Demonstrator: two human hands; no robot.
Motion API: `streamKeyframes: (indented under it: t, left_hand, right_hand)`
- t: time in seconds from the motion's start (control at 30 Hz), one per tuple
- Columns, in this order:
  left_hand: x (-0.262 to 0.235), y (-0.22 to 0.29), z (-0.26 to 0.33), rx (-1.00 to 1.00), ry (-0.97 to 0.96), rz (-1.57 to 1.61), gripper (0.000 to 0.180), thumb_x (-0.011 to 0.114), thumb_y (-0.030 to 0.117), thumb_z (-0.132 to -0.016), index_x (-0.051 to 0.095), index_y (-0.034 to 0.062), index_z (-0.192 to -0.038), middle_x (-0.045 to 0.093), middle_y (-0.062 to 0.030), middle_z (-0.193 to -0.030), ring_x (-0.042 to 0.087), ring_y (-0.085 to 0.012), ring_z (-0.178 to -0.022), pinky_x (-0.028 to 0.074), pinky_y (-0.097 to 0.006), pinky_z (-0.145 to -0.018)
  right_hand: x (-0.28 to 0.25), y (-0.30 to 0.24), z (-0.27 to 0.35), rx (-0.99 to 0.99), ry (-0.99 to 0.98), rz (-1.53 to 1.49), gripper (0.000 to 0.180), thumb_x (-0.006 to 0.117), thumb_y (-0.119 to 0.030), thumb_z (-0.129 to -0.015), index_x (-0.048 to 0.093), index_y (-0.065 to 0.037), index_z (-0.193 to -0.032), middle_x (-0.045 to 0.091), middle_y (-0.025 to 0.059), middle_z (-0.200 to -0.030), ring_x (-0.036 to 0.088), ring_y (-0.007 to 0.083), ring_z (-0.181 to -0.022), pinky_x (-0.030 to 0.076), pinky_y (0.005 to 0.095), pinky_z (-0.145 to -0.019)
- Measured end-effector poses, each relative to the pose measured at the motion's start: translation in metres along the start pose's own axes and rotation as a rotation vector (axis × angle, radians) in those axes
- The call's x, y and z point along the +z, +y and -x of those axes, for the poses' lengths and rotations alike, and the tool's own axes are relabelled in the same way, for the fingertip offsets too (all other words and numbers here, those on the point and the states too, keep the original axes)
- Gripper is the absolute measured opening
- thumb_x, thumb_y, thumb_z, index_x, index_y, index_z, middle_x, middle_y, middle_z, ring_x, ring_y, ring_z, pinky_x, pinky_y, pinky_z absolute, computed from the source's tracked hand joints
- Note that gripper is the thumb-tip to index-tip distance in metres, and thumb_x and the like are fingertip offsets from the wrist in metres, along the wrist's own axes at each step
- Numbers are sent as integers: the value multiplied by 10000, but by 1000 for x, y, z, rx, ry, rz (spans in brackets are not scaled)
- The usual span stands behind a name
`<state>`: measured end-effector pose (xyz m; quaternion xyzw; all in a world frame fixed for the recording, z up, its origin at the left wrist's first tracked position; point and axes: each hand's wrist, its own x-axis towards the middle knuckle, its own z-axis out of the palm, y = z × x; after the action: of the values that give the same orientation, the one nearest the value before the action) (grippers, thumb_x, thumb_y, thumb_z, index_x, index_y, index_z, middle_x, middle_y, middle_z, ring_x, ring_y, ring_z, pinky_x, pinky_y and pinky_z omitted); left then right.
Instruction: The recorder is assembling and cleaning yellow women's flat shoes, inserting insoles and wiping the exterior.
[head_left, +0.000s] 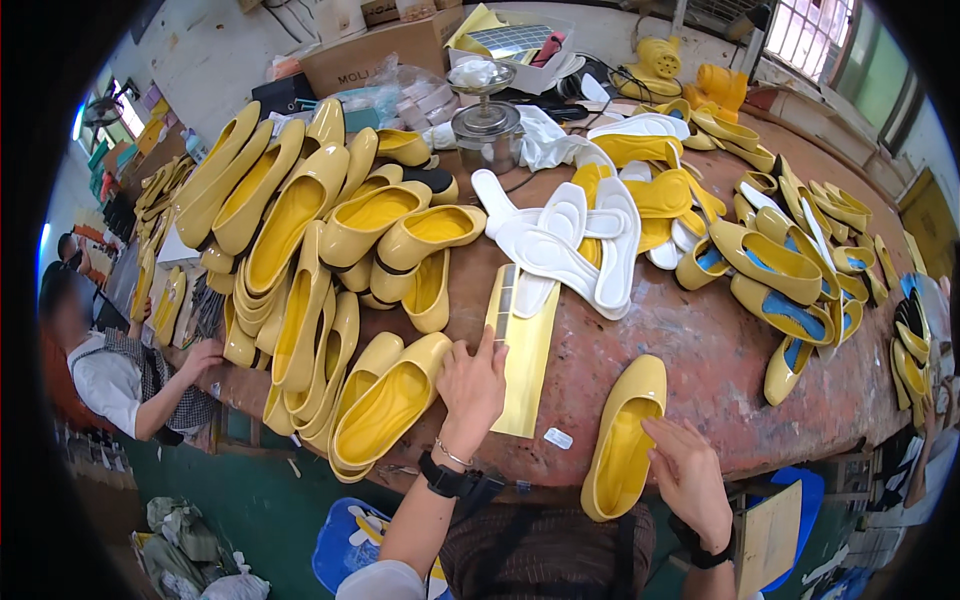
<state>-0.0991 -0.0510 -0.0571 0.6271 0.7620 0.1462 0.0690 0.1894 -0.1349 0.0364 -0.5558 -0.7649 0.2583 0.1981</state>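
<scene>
Glossy yellow shoes crowd the worn reddish table (pixel 705 365) before me. One single yellow shoe (pixel 628 400) sits at the near edge, right of centre, its toe pointing away and its heel toward my lap. My right hand (pixel 690 470) is at its right side, fingers loosely spread, fingertips at the rim of the opening; I cannot tell whether they pinch it. My left hand (pixel 473 385) is on the left edge of a pale yellow sheet (pixel 530 375), forefinger stretched forward; whether finger and thumb pinch anything is hidden. A small white sticker (pixel 558 438) lies between my hands. Just left of my left hand are more yellow shoes (pixel 385 415), part of a tall heap. Farther off, white insoles (pixel 548 240) overlap, with blue-lined shoes (pixel 770 260) to the right. At far left, another person (pixel 110 385) reaches toward the table.
</scene>
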Motion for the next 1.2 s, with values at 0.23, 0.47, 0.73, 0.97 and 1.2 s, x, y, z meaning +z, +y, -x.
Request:
streamKeyframes:
  t: [0.23, 0.47, 0.73, 0.97, 1.2]
  left_hand:
    - [2, -9, 25, -167, 105, 600, 483, 718, -9, -826, 605, 6, -1296, 650, -120, -866, 653, -225, -799, 525, -348, -706]
    - [-105, 23, 83, 180, 73, 665, 181, 750, -16, -798, 735, -36, -977, 701, -121, -855, 693, -170, -719, 527, -249, -635]
    - [-158, 40, 100, 215, -215, 667, 140, 776, 2, -778, 752, -29, -913, 743, -129, -796, 702, -160, -658, 537, -239, -632]
    - [-158, 40, 95, 204, -450, 745, 126, 762, 116, -817, 762, 35, -913, 690, -143, -708, 628, -237, -519, 482, -293, -526]
    - [-163, 40, 90, 209, -547, 657, 132, 787, 38, -797, 762, -22, -912, 714, -86, -661, 629, -53, -579, 484, -207, -550]
  right_hand:
    - [3, -21, -9, -148, 26, -169, 366, 646, 53, -802, 680, -30, -1157, 677, 180, -1184, 632, 360, -1129, 498, 443, -996]
    - [12, -66, -34, -512, 334, 73, 412, 664, 13, -738, 709, -88, -1135, 673, 114, -1230, 588, 316, -1236, 462, 501, -1035]
    - [20, -79, -45, -630, 238, -120, 225, 740, -57, -705, 723, -93, -927, 608, 18, -796, 620, 204, -847, 417, 501, -1067]
    - [12, -70, -29, -502, 59, -191, 198, 780, -12, -694, 687, -75, -857, 584, 47, -745, 585, 224, -773, 428, 497, -1045]
    - [19, -73, -24, -562, 85, -106, 195, 740, -42, -689, 697, -93, -872, 588, 35, -794, 597, 215, -821, 419, 496, -1061]
